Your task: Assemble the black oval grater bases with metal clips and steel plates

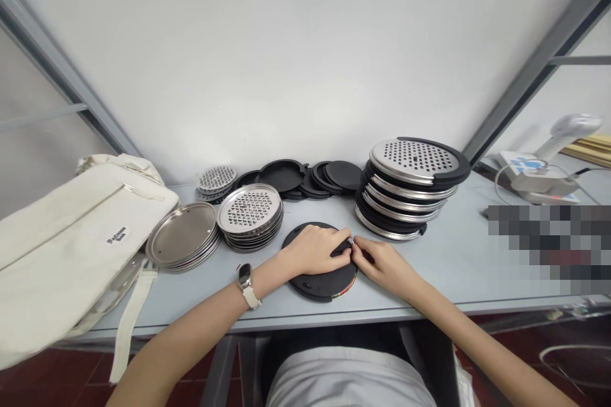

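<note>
A black round disc (317,285) lies on the table in front of me, with small slots in its upper face and a shiny coloured edge at its lower right. My left hand (319,249) rests across it, fingers curled down on its right part. At the disc's right rim, my right hand (380,262) pinches with thumb and fingertips, close to the left fingers. A small bright bit shows between the two hands; its kind cannot be made out. The disc's underside is hidden.
To the right stands a tall stack of perforated metal grater discs with black rims (405,197). Left are stacked grater discs (251,210) and plain metal discs (184,235). Black round parts (281,177) lie behind. A cream bag (71,248) and a white handheld device (568,130) flank the table.
</note>
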### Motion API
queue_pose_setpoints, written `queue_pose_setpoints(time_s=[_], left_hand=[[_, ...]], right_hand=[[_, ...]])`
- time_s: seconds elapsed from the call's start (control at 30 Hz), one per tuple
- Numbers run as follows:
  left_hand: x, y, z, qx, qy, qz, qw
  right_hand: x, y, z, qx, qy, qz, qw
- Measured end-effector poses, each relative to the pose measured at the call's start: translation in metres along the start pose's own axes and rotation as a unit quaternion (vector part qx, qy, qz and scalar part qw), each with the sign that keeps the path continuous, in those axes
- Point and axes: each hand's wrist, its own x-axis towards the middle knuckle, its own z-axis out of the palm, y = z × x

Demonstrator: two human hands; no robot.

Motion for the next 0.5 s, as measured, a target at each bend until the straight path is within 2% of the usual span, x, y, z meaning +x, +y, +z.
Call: queue_pose_setpoints(time_s=[0.5], left_hand=[[0.0,-0.0002,0.0008,0.008,0.013,0.009,1.0]], right_hand=[[-0.0001,-0.001,-0.0004,0.003,-0.006,0.007,1.0]])
